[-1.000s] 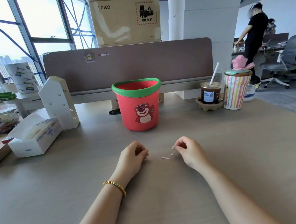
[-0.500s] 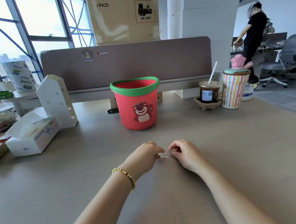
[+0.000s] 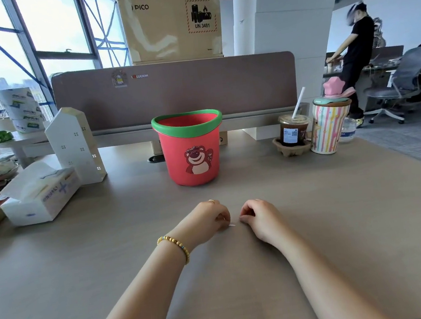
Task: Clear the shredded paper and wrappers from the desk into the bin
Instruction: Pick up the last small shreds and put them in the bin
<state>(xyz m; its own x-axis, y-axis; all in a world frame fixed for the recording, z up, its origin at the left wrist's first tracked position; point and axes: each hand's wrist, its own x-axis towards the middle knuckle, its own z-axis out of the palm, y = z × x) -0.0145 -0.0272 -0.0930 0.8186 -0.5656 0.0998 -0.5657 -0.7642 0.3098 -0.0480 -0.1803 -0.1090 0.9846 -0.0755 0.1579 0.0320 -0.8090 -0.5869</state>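
Note:
A red bin (image 3: 191, 158) with a green rim and a bear picture stands upright on the desk, open side up, a hand's length beyond my hands. One thin white paper scrap (image 3: 232, 225) lies on the desk between my hands. My left hand (image 3: 205, 223), with a bead bracelet on the wrist, is curled with its fingertips pinched on the scrap's left end. My right hand (image 3: 258, 218) rests just right of the scrap, fingers closed in a loose fist; whatever is inside it is hidden.
A tissue box (image 3: 39, 195) and a white house-shaped holder (image 3: 75, 147) stand at the left. An iced coffee (image 3: 292, 132) and a striped cup (image 3: 328, 126) stand at the right. A brown divider (image 3: 171, 90) closes the back. A person stands far right.
My left hand slid right to the scrap and pinched it. My right hand closed and shifted left; the tiny bits that lay beside it are gone from the desk.

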